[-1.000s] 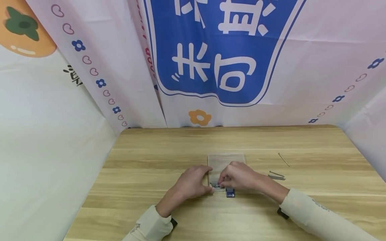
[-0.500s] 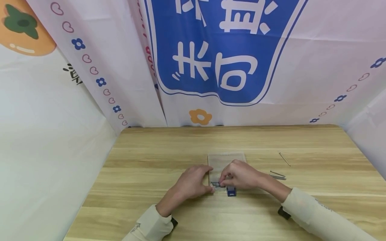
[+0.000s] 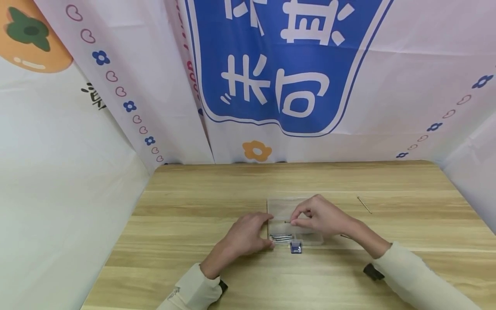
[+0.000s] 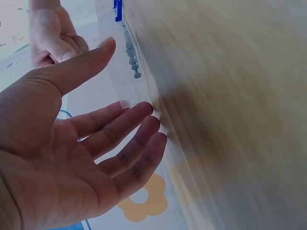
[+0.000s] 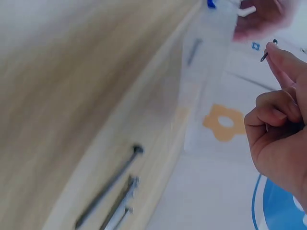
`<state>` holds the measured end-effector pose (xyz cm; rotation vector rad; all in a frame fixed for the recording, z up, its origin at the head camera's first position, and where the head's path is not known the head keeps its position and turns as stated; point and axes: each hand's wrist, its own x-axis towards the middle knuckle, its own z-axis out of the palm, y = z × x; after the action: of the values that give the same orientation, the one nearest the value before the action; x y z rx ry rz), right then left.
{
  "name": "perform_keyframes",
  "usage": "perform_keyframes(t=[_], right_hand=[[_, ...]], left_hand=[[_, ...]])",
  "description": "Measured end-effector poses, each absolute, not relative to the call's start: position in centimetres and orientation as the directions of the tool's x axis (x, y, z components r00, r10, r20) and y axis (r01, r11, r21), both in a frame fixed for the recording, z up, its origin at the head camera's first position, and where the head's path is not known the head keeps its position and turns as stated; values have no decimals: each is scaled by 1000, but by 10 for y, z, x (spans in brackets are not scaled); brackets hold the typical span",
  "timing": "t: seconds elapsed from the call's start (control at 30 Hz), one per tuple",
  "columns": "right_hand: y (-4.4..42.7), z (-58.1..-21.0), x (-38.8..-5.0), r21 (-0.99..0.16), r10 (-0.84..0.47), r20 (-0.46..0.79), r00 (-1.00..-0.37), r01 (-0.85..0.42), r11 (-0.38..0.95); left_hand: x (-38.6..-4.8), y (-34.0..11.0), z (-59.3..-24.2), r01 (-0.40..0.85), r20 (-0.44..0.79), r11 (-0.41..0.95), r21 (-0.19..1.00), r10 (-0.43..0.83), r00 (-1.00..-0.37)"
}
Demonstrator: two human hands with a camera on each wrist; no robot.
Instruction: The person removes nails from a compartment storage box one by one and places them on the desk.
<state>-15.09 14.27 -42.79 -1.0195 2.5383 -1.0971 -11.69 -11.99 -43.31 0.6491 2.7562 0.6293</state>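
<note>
A clear plastic box with a blue latch on its near side lies on the table. Several metal nails lie side by side in its near left compartment. My left hand rests at the box's left edge, thumb and fingers spread; in the left wrist view its fingertips are close to the box's edge. Above the box, my right hand pinches a small nail between thumb and forefinger, the other fingers curled in. In the head view only that nail's end sticks out.
A loose nail lies on the wooden table to the box's right. More nails lie nearer the box, mostly hidden by the right forearm in the head view. A printed cloth hangs behind the table.
My right hand has lifted from the nail compartment and moved up and right, a nail now showing at its fingertips. The left hand has stayed in place.
</note>
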Motion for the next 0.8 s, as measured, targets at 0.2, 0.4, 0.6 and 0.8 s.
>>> perform_keyframes(t=[0.2,0.4,0.6,0.8], right_hand=[[170,-422,-146,-671,-592,70,-803,-477,568],[195,-424,-137,-627,-541,87,-837,-468,623],[215,-432,-129,-625,-505,113,-855,-457,633],[234,-439,-123,-618,-484,150,-862,-464,635]], left_hand=[[-117,-121,-432,356,-146,806,473,470,-870],[-116,-122,-432,350,-143,802,485,467,-873],[-116,-123,-431,344,-147,798,495,467,-872],[-117,-123,-432,360,-143,791,494,482,-864]])
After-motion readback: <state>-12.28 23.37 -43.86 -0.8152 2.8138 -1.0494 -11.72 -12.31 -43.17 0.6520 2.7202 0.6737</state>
